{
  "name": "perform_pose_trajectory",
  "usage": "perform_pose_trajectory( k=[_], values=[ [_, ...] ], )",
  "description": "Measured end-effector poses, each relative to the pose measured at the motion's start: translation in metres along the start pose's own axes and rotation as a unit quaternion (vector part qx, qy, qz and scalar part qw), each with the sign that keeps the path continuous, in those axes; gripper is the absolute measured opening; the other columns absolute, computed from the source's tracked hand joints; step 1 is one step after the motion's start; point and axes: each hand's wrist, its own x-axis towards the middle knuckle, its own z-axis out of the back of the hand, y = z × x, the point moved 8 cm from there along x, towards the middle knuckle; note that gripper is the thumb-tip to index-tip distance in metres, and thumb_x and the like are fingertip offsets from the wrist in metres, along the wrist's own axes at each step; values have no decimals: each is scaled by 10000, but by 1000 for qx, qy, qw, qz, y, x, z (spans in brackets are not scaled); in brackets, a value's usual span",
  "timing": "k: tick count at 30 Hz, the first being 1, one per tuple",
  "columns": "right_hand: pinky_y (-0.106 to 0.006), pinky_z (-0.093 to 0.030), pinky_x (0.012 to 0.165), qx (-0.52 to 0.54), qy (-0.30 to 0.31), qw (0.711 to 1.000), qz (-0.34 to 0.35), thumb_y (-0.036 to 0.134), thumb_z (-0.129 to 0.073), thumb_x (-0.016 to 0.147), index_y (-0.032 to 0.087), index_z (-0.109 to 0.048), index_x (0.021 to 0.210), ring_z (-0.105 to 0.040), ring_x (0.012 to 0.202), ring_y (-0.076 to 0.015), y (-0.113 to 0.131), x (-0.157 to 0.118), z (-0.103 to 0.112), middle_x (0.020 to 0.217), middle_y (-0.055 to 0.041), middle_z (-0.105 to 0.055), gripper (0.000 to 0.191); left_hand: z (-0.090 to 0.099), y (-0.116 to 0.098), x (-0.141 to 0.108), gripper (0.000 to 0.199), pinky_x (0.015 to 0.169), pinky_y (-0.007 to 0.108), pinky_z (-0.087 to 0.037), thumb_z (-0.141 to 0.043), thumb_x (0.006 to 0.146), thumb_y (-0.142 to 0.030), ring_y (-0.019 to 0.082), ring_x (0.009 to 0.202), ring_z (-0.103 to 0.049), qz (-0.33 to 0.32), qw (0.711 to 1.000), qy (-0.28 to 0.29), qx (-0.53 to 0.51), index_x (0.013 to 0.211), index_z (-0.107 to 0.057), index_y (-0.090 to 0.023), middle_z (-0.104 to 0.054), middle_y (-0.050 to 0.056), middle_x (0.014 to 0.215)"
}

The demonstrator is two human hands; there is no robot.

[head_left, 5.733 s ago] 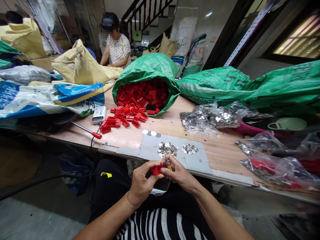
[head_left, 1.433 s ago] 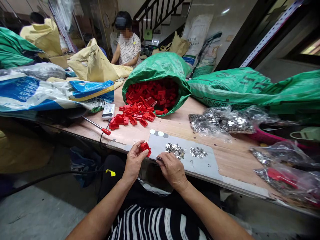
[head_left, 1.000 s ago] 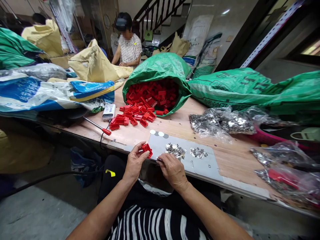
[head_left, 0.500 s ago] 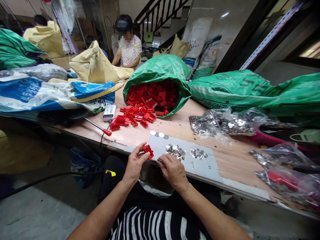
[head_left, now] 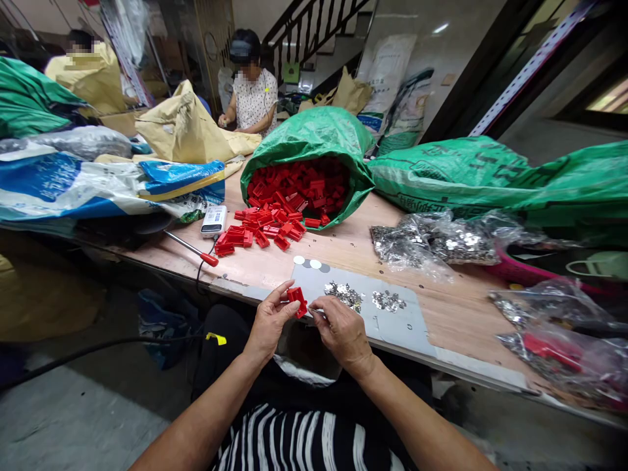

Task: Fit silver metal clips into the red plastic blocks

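Between the thumb and fingers of my left hand [head_left: 269,318] is a small red plastic housing [head_left: 297,301], its hollow side turned up and to the right. My right hand [head_left: 342,330] is pinched at the housing's right edge, on a small metal piece [head_left: 310,311] mostly hidden by the fingers. Just beyond that hand, a pile of small shiny metal pieces [head_left: 345,294] lies on a grey board [head_left: 402,327], with a smaller pile [head_left: 388,300] to its right. More red housings [head_left: 265,226] spill from a green woven sack [head_left: 314,131] farther back.
A red-handled screwdriver [head_left: 203,256] and a white power bank [head_left: 214,220] with a cable lie at the left. Clear bags of metal pieces [head_left: 441,242] stand at the right, near a pink basin [head_left: 510,265]. A co-worker [head_left: 252,98] sits across the table [head_left: 461,307].
My left hand has raised the red housing slightly and turned it. My right hand has come up closer, with its fingertips now at the housing's edge.
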Motion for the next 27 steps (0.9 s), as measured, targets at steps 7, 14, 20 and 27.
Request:
perform_pose_trajectory(
  k=[7,14,20,27],
  values=[
    [-282,-508,756,62,62,992,91,111,-429,903,208,-596,971,-620,871,-167,11,5,4,924,-70,-663,205,-9,-4,-1,504,765,235,-499,-750,698,-260,128,832,-633,14,999,25,15,1188,-638,-235,-693,38,984],
    [-274,-509,747,98,50,990,88,95,-446,900,212,-598,980,-612,866,-162,5,2,8,923,-63,-642,209,-15,-3,-2,474,792,243,-487,-734,721,-270,133,853,-622,13,999,51,14,1186,-643,-253,-696,39,993],
    [-281,-515,756,122,46,988,84,119,-462,911,224,-601,991,-615,872,-162,5,0,10,924,-63,-644,192,-18,-4,-3,466,780,243,-484,-731,722,-262,130,839,-615,18,998,57,11,1180,-647,-240,-683,41,983],
    [-287,-508,773,165,50,984,45,176,-518,907,240,-604,1005,-614,875,-164,-1,0,5,927,-49,-652,145,-15,-3,-3,421,808,247,-478,-732,718,-258,142,870,-613,10,998,56,32,1133,-668,-226,-685,43,976]
  ],
)
